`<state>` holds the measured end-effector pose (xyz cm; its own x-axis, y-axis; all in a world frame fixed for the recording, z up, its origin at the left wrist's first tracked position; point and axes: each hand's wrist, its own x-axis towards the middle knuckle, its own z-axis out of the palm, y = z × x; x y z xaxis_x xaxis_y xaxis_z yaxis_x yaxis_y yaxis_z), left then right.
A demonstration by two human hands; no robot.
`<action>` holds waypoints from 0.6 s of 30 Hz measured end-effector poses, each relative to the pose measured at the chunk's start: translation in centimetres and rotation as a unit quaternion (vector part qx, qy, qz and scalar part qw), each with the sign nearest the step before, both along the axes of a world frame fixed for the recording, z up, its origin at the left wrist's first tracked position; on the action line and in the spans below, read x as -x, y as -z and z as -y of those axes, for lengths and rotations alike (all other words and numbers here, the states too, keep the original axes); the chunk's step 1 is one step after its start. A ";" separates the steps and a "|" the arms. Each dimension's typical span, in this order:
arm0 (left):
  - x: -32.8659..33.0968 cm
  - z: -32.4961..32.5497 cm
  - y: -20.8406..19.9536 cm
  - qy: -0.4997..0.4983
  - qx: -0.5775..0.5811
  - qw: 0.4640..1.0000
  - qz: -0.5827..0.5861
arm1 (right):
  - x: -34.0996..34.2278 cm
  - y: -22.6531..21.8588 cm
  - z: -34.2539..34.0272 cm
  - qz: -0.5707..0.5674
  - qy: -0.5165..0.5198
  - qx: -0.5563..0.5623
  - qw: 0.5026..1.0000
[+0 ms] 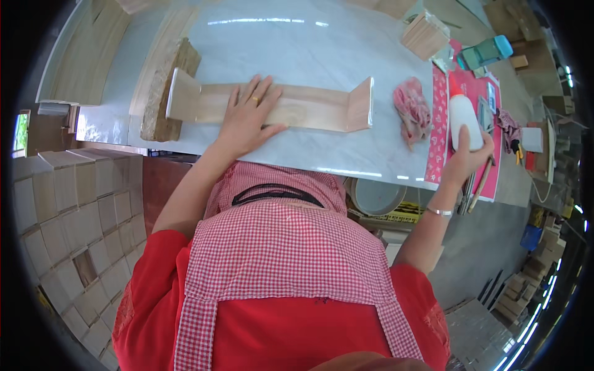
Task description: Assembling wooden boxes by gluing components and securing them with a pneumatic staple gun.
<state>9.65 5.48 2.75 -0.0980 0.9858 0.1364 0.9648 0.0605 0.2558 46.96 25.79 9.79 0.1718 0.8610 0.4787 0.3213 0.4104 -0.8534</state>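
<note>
A pale wooden piece (315, 110), a long flat board with an upright panel at each end, lies on the table. My left hand (250, 117) rests flat on its board, left of the middle, fingers stretched out. At the right, my right hand (468, 159) is wrapped round the lower part of a white squeeze bottle (464, 117) with a red tip. The bottle stands over a red and pink mat (438, 133). A crumpled pink cloth (413, 111) lies between the wooden piece and the bottle.
A wrapped wooden block (176, 86) touches the piece's left end. Stacked small boards (426, 36) and a teal bottle (482, 54) stand at the far right. Long tools (481, 185) lie near my right hand. Many stacked wooden blocks (80, 216) fill the left; a round bucket (377, 195) sits below the table.
</note>
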 end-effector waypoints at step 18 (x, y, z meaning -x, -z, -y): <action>21.3 4.5 -6.5 -0.394 -0.047 0.918 -0.027 | -6.7 6.4 -13.1 0.389 0.047 0.017 0.920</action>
<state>-11.66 0.93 9.29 -0.7652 0.5961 0.2434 0.6432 0.7242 0.2485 53.70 38.84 3.38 -0.1366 0.8764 0.4619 0.8728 0.3270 -0.3624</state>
